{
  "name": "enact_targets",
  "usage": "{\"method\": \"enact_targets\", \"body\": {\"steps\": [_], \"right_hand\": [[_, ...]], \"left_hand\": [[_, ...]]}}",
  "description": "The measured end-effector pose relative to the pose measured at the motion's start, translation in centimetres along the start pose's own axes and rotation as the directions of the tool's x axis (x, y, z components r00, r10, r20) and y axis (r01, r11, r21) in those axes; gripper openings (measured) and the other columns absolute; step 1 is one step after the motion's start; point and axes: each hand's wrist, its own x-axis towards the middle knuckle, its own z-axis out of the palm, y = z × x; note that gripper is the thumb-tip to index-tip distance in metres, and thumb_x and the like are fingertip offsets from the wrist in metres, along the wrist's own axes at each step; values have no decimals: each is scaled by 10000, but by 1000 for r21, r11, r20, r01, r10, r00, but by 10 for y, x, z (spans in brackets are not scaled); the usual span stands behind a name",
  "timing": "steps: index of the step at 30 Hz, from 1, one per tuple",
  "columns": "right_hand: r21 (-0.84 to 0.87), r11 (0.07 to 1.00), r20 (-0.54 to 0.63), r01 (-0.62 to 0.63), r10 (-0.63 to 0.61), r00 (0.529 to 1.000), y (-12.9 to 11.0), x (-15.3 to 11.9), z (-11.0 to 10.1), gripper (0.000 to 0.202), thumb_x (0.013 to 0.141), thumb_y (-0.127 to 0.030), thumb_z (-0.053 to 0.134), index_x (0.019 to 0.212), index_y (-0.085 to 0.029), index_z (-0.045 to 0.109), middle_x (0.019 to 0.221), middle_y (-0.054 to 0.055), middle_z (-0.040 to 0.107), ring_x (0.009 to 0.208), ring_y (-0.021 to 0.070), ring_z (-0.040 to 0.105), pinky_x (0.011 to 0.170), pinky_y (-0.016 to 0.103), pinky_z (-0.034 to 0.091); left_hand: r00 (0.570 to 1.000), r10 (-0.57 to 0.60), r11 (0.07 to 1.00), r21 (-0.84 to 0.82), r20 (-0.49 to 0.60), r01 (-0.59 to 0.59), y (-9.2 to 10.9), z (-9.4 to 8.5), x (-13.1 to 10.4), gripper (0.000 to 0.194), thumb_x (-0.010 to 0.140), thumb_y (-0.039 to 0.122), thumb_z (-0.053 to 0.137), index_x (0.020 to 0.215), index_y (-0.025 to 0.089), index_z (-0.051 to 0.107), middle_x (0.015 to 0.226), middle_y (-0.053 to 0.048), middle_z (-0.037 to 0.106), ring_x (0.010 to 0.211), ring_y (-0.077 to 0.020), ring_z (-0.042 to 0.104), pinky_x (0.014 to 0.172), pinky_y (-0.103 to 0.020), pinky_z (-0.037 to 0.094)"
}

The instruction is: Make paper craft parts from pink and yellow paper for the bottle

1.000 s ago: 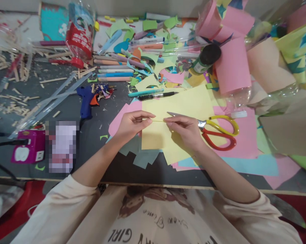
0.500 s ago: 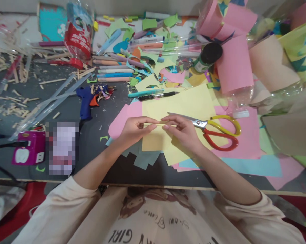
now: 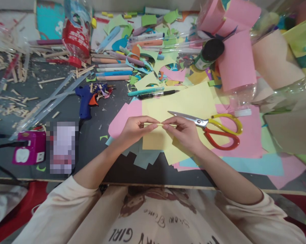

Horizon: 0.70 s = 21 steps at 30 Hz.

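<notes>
Between my two hands runs a thin, pale yellow strip (image 3: 160, 124), perhaps rolled paper, held level above yellow paper sheets (image 3: 153, 140). My left hand (image 3: 139, 128) pinches its left part between thumb and fingers. My right hand (image 3: 182, 130) pinches the right part, its fingertips nearly touching the left ones. Most of the strip is hidden by the fingers. Just to the right of my right hand lie scissors (image 3: 200, 122) with one yellow and one red handle, on yellow and pink paper. A black pen (image 3: 156, 95) and a teal pen (image 3: 145, 91) lie beyond the hands.
A blue glue gun (image 3: 84, 101) and a blurred-out phone (image 3: 63, 147) lie at left, near a magenta box (image 3: 29, 148). Behind are markers, paper scraps and a red-labelled bottle (image 3: 76, 37). A dark-lidded jar (image 3: 209, 54) and pink-wrapped bottle (image 3: 238, 62) stand at right.
My right hand's fingertips have shifted slightly, with the index finger straighter along the strip. Both hands still hold it in nearly the same place. The view has moved a little.
</notes>
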Motion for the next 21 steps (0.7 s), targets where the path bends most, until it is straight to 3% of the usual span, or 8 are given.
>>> {"method": "enact_targets", "body": {"steps": [15, 21], "right_hand": [[30, 1000, 3, 3, -3, 1000, 1, 0, 0, 34, 761, -255, 709, 752, -231, 731, 741, 12, 744, 667, 159, 643, 618, 317, 495], [45, 998, 29, 36, -38, 999, 4, 1, 1, 212, 787, -419, 728, 852, -222, 682, 858, 29, 731, 784, 169, 672, 706, 325, 523]], "left_hand": [[999, 26, 999, -29, -48, -27, -2, 2, -2, 251, 768, 426, 738, 818, 184, 779, 860, -75, 778, 696, -139, 655, 538, -214, 421], [994, 67, 997, 38, -85, -64, -3, 3, -2, 267, 779, 440, 716, 819, 185, 783, 811, -60, 774, 547, -94, 551, 463, -214, 342]]}}
